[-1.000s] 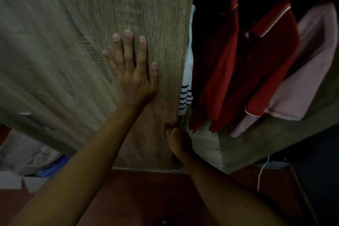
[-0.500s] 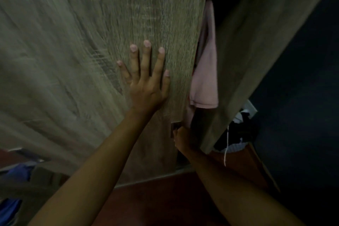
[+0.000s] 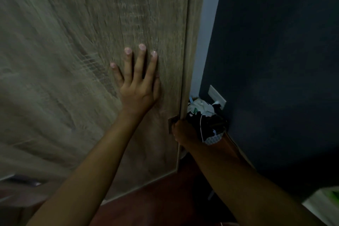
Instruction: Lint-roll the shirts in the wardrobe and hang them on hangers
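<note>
The wood-grain wardrobe door (image 3: 82, 60) fills the left and middle of the view and covers the wardrobe's inside. My left hand (image 3: 137, 82) lies flat on the door with its fingers spread. My right hand (image 3: 183, 130) is closed around the small dark handle (image 3: 171, 122) at the door's right edge. No shirt, hanger or lint roller is visible; the clothes are hidden behind the door.
A dark blue wall (image 3: 275, 60) stands close on the right with a white socket plate (image 3: 217, 96). A heap of clothes and cables (image 3: 205, 115) lies between wardrobe and wall. Reddish floor (image 3: 156, 203) runs below. A white object (image 3: 322, 203) sits at the lower right.
The door has slid right across the opening: the red and pink shirts seen a second ago are now covered. Both hands travelled right with the door.
</note>
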Action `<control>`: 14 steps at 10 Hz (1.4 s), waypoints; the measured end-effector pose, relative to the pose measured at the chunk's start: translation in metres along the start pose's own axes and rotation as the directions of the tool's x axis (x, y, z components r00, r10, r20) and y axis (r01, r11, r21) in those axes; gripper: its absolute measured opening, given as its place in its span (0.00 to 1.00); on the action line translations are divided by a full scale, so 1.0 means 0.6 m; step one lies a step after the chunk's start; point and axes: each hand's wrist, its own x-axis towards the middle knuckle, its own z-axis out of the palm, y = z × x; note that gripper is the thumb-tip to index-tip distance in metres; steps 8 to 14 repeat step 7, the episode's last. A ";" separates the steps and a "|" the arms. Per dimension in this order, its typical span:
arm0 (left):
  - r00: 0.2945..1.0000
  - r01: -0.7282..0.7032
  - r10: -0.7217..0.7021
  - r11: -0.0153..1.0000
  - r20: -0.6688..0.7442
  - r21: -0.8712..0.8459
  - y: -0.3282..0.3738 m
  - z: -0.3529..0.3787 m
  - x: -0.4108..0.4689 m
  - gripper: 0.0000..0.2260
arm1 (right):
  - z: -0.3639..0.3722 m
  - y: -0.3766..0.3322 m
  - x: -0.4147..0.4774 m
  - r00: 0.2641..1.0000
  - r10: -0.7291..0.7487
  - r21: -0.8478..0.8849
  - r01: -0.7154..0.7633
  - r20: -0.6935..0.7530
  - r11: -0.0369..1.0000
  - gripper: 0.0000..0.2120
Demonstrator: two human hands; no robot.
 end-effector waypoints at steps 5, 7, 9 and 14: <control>0.993 0.016 0.022 0.944 0.112 -0.330 0.074 -0.045 0.031 0.24 | -0.134 0.078 -0.046 0.996 -0.011 0.049 0.007 0.087 0.999 0.18; 0.950 -0.160 0.288 0.774 0.116 -0.612 0.238 -0.056 0.174 0.24 | -0.372 0.181 -0.100 0.953 0.013 -0.100 -0.046 -0.303 0.994 0.22; 0.950 -0.160 0.288 0.774 0.116 -0.612 0.238 -0.056 0.174 0.24 | -0.372 0.181 -0.100 0.953 0.013 -0.100 -0.046 -0.303 0.994 0.22; 0.950 -0.160 0.288 0.774 0.116 -0.612 0.238 -0.056 0.174 0.24 | -0.372 0.181 -0.100 0.953 0.013 -0.100 -0.046 -0.303 0.994 0.22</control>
